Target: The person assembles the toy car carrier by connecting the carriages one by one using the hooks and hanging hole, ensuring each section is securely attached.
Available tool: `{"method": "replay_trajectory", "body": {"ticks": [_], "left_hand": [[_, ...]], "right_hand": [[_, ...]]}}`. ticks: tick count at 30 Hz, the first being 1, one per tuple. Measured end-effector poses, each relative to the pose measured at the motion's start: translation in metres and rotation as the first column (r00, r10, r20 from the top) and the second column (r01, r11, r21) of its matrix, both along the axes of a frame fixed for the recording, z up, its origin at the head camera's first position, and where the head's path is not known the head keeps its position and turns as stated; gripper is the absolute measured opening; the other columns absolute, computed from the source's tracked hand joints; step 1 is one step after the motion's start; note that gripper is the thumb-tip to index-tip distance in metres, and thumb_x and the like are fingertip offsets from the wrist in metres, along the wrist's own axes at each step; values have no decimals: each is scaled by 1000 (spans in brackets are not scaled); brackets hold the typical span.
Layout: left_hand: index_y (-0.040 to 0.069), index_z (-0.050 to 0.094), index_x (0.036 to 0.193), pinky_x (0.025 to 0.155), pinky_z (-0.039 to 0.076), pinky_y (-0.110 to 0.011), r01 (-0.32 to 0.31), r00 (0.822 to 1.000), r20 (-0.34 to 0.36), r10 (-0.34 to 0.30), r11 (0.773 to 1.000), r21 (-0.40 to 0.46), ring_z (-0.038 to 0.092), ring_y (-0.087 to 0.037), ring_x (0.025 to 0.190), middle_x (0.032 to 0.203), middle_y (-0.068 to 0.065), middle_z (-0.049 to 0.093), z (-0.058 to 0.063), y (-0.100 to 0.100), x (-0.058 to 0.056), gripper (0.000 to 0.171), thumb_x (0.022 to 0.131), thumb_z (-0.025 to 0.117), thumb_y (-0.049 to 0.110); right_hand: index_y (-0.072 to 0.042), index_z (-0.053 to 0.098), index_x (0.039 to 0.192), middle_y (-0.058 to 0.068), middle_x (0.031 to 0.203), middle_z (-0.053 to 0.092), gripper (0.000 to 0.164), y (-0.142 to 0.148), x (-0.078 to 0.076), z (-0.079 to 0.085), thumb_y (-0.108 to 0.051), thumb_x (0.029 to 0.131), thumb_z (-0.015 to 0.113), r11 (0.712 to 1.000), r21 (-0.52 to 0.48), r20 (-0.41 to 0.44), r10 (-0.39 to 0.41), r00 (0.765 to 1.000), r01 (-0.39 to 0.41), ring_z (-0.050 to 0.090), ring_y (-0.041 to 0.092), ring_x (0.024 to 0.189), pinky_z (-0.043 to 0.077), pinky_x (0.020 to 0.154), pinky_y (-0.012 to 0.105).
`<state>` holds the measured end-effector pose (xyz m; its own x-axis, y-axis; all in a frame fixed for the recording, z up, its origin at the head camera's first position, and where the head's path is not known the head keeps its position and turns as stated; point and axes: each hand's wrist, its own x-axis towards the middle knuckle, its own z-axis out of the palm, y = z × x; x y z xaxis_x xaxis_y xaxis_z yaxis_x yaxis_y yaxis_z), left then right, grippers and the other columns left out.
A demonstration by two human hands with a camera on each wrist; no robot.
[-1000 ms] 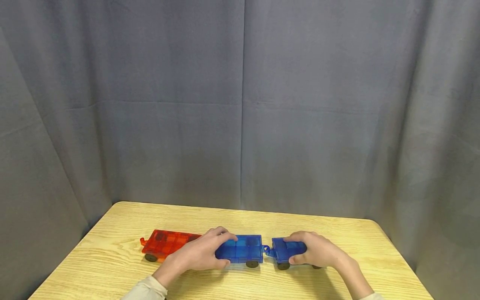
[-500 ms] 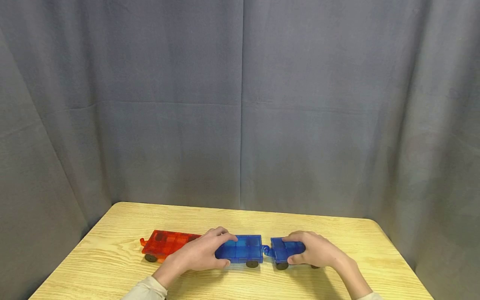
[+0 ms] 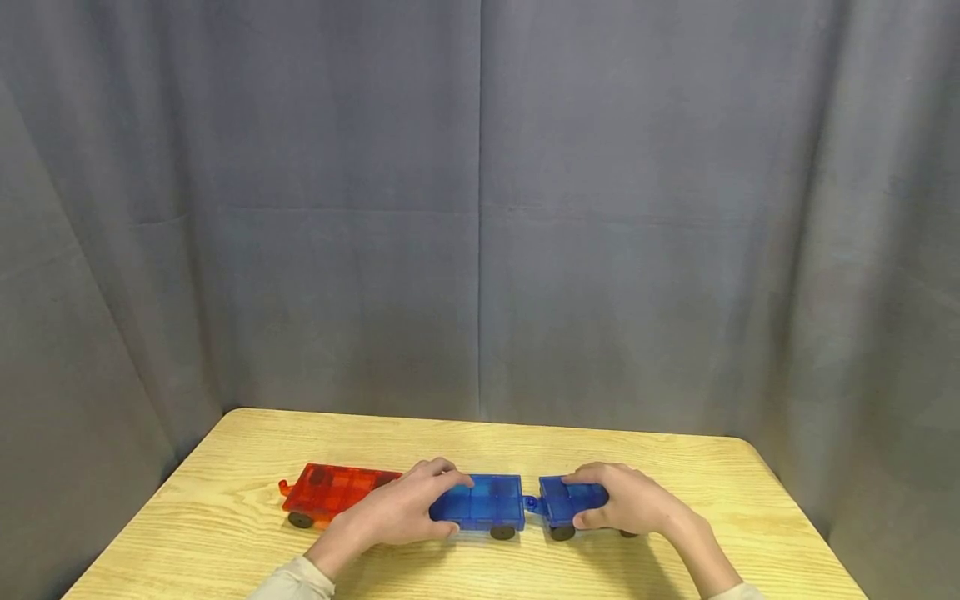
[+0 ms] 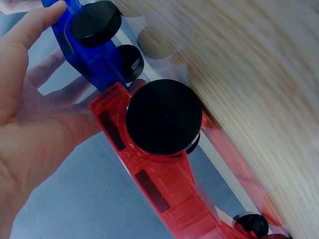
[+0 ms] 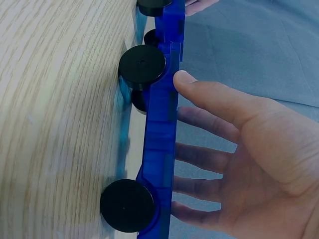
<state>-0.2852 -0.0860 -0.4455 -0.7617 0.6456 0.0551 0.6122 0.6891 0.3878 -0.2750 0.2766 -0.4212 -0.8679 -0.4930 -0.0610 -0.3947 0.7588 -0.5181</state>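
Note:
Three translucent toy cars with black wheels stand in a row on the table. My left hand (image 3: 408, 504) holds the middle blue toy car (image 3: 487, 502), thumb on the near side and fingers over the far edge. With my right hand (image 3: 630, 500) I hold the right blue toy car (image 3: 566, 498) the same way; the right wrist view shows its thumb (image 5: 199, 91) against the car's side. Between the two blue cars their blue couplings (image 3: 532, 503) overlap. The red toy car (image 3: 337, 490) sits at the left, its right end hidden behind my left hand.
The wooden table (image 3: 247, 442) has rounded back corners. A grey curtain (image 3: 480, 250) hangs behind it and along both sides. A red hook (image 3: 284, 487) sticks out from the left end of the red car.
My right hand has moved slightly left with the right blue car, and the gap between the two blue cars is narrower. The left hand and the red car stay put.

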Motion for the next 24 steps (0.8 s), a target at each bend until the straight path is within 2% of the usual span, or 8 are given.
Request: {"method": "replay_trajectory", "body": {"ticks": [10,16,21,24], "left_hand": [[32,59,139,90,53,-48,2,1000,5,-2,1000,-21,50,-23,123,140,0,50,0,0,0,51,91,76,41],[34,56,142,94,51,-48,24,1000,-1,-24,999,-46,48,-23,127,143,2,48,1,0,-1,52,93,73,43],[33,52,147,107,39,-54,31,999,-22,-32,997,-68,43,-27,136,151,-2,45,3,-2,-1,57,95,67,53],[29,50,150,113,27,-59,14,998,-62,-17,999,-42,36,-30,143,155,-5,41,8,-6,-2,62,97,60,59]], "right_hand": [[-11,66,136,16,135,59,58,0,1,-1,-36,86,83,1000,1,-5,13,1000,-13,55,42,121,46,91,60],[-11,63,138,16,137,58,59,2,-1,-3,-38,89,80,999,17,-23,38,999,-38,52,44,124,44,93,63],[-8,60,141,16,140,55,59,2,-2,-5,-40,95,73,999,-27,17,42,999,-41,50,43,129,41,99,62],[-6,56,144,19,145,52,61,1,-1,-3,-45,99,66,998,-64,10,18,1000,-18,44,46,134,37,104,63]]}}
